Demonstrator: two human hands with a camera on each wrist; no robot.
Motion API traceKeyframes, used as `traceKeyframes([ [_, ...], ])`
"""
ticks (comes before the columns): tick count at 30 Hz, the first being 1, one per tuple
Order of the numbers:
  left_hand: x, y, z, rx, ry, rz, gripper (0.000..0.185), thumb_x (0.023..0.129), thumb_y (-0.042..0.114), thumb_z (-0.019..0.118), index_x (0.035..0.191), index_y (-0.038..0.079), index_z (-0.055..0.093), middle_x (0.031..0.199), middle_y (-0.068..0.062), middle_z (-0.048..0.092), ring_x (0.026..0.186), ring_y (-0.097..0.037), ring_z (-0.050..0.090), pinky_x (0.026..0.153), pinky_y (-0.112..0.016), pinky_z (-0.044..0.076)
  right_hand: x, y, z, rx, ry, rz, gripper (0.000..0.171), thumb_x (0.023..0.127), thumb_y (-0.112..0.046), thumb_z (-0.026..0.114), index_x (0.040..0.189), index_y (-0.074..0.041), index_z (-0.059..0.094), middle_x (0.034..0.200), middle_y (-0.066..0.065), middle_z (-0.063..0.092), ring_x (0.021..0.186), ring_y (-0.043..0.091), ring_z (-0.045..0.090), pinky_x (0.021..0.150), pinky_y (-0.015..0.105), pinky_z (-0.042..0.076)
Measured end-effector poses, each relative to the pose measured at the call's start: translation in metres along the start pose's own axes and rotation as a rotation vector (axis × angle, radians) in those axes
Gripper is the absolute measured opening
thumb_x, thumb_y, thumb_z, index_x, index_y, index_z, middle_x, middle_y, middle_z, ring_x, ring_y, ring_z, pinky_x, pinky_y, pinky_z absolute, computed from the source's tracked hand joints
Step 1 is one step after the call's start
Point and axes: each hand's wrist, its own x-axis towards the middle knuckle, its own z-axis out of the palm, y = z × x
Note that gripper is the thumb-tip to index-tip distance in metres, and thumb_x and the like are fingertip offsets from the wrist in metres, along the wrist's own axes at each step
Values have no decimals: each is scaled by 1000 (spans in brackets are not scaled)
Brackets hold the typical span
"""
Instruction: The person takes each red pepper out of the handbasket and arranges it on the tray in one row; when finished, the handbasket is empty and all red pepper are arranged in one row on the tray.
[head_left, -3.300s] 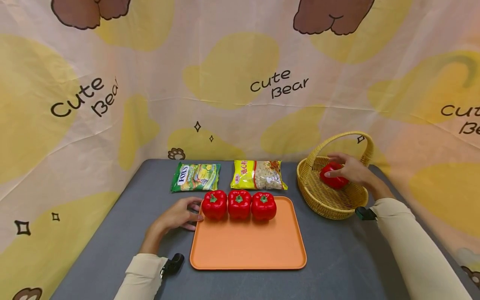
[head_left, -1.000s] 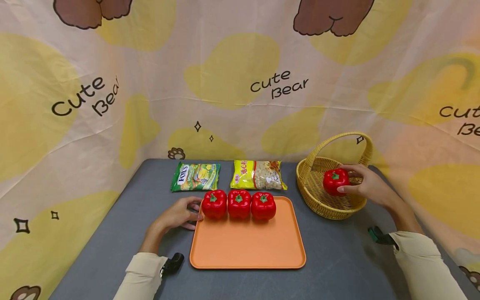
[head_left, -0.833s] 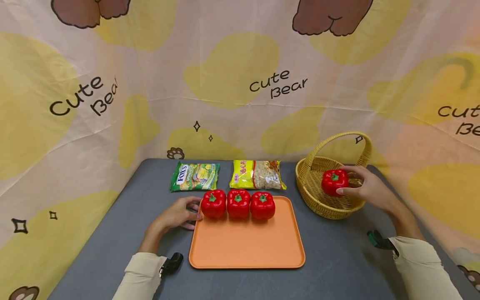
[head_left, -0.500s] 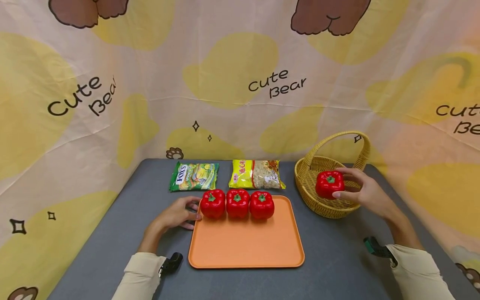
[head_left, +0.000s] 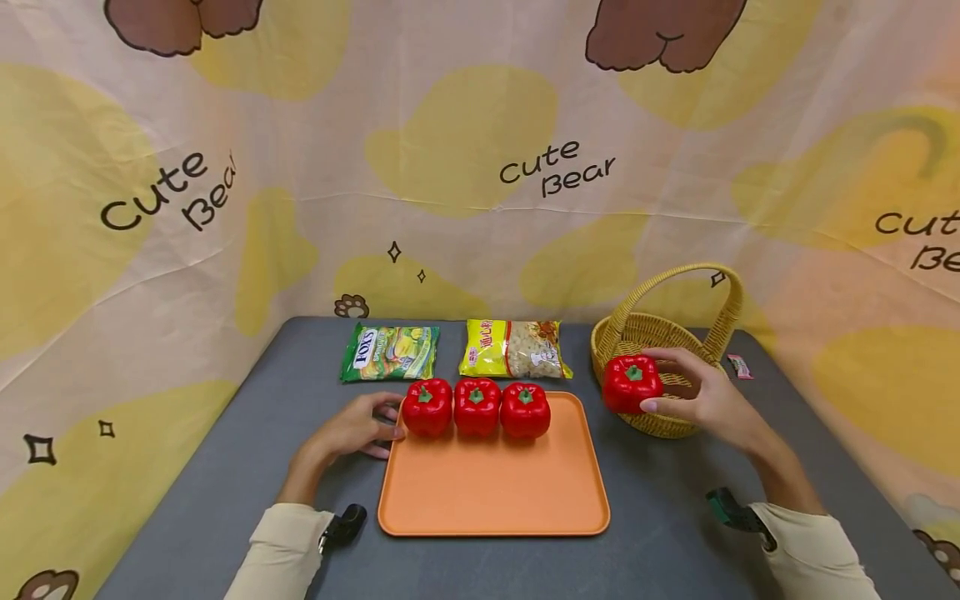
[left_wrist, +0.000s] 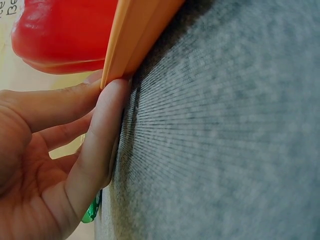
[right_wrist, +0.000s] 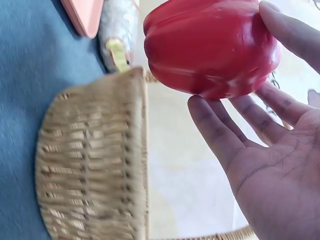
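Red bell pepper (head_left: 632,383) held upright in the right hand (head_left: 701,398), fingers curled round it, above the near rim of a wicker basket (head_left: 678,333). Left hand (head_left: 352,429) rests on the grey table (head_left: 225,467), relaxed fingers touching the orange tray (head_left: 495,492) bearing three peppers (head_left: 477,407); two snack packets (head_left: 390,352) lie behind.

pepper (head_left: 632,383): red, glossy, green stem up | pose: upright, lifted | place: over the basket's (head_left: 678,423) near-left rim | grip: your right hand's (head_left: 693,396) fingertips
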Motion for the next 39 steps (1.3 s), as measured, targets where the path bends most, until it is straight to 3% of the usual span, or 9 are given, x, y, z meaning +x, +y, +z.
traceKeyframes([
  [7,1,0,0,9,5,-10,59,84,6,72,138,4,48,112,-16,55,82,-22,66,64,-40,61,8,4,22,9,-41,-25,64,82,-18,78,139,-18,48,134,1,49,121,34,54,86,28,56],
  [15,1,1,1,18,10,-12,60,84,7,73,138,5,48,112,-16,54,82,-22,66,64,-40,61,15,13,38,-56,-73,-33,68,82,-26,78,141,-13,46,137,6,51,121,35,55,91,44,55],
  [27,1,-1,0,-4,9,-1,58,84,5,72,137,3,49,112,-17,54,82,-22,66,63,-41,61,21,19,57,-49,-114,-8,69,82,-29,78,142,-17,45,139,8,51,123,34,55,97,51,49],
  [35,1,-1,0,-10,3,16,57,85,5,72,137,3,49,112,-18,53,82,-22,65,63,-41,61,23,18,65,-16,-125,-11,71,82,-28,79,142,-9,45,139,9,50,124,33,53,101,51,46],
  [39,1,-2,-1,-4,1,13,56,85,6,71,137,4,49,112,-18,53,83,-22,65,64,-40,61,24,19,67,-43,-120,-10,71,81,-31,79,141,-11,46,138,8,51,124,32,54,100,51,46],
])
